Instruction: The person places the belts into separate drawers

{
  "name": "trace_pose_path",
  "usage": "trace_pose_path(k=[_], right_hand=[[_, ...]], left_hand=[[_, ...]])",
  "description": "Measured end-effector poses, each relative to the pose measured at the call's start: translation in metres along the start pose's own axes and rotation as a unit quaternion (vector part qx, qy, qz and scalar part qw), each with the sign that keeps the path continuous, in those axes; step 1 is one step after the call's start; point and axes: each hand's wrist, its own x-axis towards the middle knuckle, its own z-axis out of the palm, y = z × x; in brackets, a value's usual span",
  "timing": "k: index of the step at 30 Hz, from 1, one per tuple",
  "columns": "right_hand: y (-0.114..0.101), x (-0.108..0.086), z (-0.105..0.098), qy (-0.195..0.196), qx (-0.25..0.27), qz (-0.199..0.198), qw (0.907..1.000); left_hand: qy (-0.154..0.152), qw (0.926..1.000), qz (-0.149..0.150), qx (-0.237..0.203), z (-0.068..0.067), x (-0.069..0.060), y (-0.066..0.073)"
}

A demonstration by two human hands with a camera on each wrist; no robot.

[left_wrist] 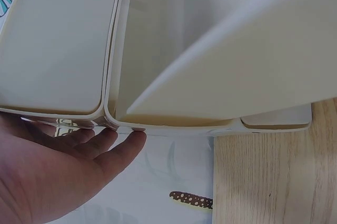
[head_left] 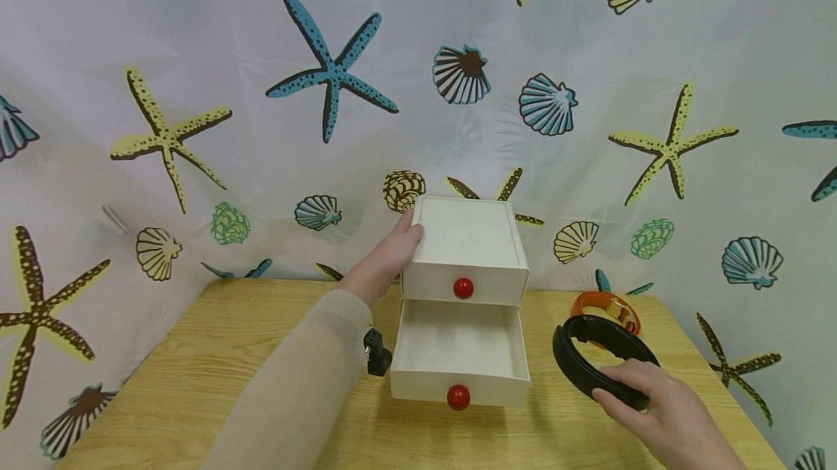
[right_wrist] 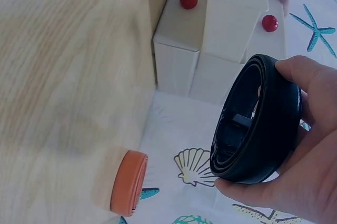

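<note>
A white drawer cabinet (head_left: 466,232) with red knobs stands on the table, its middle drawer (head_left: 458,343) pulled out with a bare floor showing. Against the cabinet's left side rests my left hand (head_left: 390,256), fingers fairly straight along the wall, seen closer as the left hand (left_wrist: 79,166) in the left wrist view. My right hand (head_left: 660,401) grips a coiled black belt (head_left: 575,361) in the air, right of the pulled-out drawer. In the right wrist view the thumb and fingers hold opposite edges of the black belt (right_wrist: 268,129).
A coiled orange belt (head_left: 631,314) lies at the table's back right, partly behind the black one. The lowest drawer (right_wrist: 181,29) is closed in the right wrist view. Behind the wooden table (head_left: 261,339) hangs a white sheet (head_left: 418,143) printed with starfish and shells.
</note>
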Motion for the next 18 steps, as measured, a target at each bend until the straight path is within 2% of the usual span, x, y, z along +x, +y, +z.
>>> trace_pose_path(k=[18], right_hand=[[-0.032, 0.002, -0.013, -0.026, 0.012, 0.007, 0.9996]], left_hand=[[0.002, 1.0, -0.003, -0.005, 0.0, -0.001, 0.002]])
